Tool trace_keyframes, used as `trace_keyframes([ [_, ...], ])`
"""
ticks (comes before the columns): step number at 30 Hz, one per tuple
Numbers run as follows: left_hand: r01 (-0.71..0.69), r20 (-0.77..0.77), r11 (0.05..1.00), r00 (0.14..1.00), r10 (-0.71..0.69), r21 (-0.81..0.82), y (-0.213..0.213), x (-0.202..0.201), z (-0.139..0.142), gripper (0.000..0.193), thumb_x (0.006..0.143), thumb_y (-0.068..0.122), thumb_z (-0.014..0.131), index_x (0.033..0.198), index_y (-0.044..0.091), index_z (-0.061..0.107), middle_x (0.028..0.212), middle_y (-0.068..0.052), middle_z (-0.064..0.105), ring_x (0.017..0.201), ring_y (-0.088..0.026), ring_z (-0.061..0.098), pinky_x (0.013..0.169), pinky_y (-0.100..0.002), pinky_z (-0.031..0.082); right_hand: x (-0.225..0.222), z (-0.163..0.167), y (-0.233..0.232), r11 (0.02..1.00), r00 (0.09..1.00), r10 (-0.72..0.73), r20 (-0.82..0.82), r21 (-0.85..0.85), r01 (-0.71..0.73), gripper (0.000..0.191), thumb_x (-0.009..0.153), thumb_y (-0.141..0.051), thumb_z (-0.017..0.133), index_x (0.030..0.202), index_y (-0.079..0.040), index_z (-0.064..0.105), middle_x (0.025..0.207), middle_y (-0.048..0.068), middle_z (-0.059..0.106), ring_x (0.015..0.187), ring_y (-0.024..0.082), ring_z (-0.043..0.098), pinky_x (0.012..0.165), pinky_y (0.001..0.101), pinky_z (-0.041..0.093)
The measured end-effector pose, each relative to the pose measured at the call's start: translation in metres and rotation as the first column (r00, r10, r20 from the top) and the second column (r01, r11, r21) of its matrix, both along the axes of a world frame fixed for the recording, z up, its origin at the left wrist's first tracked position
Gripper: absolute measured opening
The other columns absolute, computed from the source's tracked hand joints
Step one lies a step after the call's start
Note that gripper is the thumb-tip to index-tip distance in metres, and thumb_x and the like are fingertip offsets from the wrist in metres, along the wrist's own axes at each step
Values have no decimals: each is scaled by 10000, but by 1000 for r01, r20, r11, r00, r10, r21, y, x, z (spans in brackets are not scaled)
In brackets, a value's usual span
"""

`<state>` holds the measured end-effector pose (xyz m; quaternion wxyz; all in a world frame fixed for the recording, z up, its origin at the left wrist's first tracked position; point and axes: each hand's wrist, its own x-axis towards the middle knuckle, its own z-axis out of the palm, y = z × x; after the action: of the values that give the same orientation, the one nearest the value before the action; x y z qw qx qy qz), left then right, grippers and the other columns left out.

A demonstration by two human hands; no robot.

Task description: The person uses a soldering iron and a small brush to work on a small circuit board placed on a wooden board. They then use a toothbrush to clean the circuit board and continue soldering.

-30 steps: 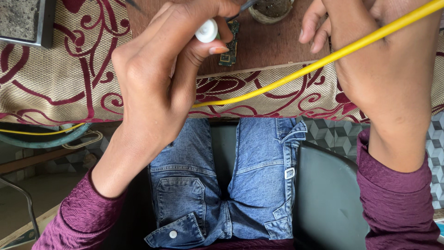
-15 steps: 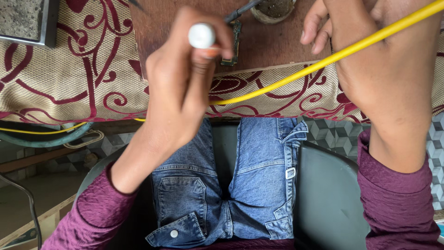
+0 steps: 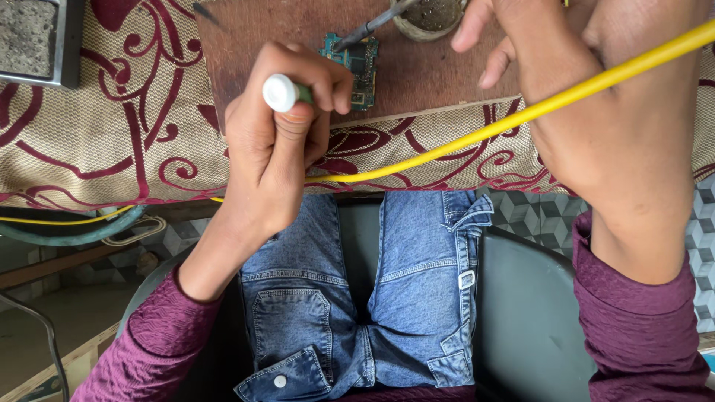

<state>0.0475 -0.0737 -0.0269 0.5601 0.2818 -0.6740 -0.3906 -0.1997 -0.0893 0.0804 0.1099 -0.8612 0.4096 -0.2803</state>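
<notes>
Nearest, blue jeans (image 3: 417, 298) fill the seat. The left hand (image 3: 279, 141) is closed around a green tool with a white cap (image 3: 281, 92). At three o'clock from it, the right hand (image 3: 611, 126) has a yellow cable (image 3: 462, 141) lying across its back; its grip cannot be made out. Beyond, a small circuit board (image 3: 356, 65) lies on a brown board (image 3: 439, 67) on the table, a metal tip (image 3: 365, 30) touching it. A round pot (image 3: 428, 18) sits at one o'clock.

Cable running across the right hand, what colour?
Yellow cable, lying over the right hand; the head view shows it.
</notes>
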Motion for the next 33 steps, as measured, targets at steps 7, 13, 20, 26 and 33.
trace_keyframes([
  [7, 8, -89, 999, 996, -4, 45, -4, 0, -2, 396, 1190, 444, 355, 1144, 60, 439, 1001, -85, 596, 540, -19, 366, 490, -168, 281, 17, -15, 1, 990, 890, -48, 454, 141, -19, 28, 1121, 86, 533, 1115, 72, 509, 1004, 40, 648, 834, 79, 687, 740, 209, 574],
  [13, 23, -85, 998, 996, -18, 59, -3, 2, -2, 397, 1224, 428, 348, 1142, 49, 437, 1007, -90, 603, 537, -25, 347, 492, -173, 265, 13, -14, 3, 968, 880, -94, 465, 249, -29, 97, 1119, 101, 503, 1040, 61, 542, 925, 69, 642, 740, 105, 664, 648, 210, 518],
  [20, 36, -86, 996, 996, -30, 79, -7, 6, 3, 421, 1179, 446, 334, 1192, 43, 458, 1037, -82, 614, 494, -12, 336, 456, -165, 250, 12, -8, -3, 977, 931, -59, 359, 211, -20, 203, 1167, 69, 462, 997, 83, 573, 954, 99, 674, 783, 125, 693, 674, 216, 542],
  [26, 30, -68, 998, 997, -26, 53, -6, 5, 1, 426, 1209, 448, 344, 1173, 40, 462, 1004, -93, 618, 506, -17, 341, 476, -169, 257, 8, -6, -3, 987, 962, -17, 274, 160, -28, 211, 1204, 21, 462, 1070, 94, 608, 1015, 116, 692, 853, 142, 728, 696, 218, 549],
  [33, 16, -73, 998, 997, -11, 62, -4, 4, -2, 440, 1197, 460, 363, 1169, 32, 459, 1002, -109, 622, 512, -19, 342, 484, -165, 253, 12, 2, -4, 969, 958, -134, 252, 236, 73, 244, 1181, -128, 533, 1021, 31, 627, 963, 58, 694, 808, 111, 717, 595, 214, 489],
])
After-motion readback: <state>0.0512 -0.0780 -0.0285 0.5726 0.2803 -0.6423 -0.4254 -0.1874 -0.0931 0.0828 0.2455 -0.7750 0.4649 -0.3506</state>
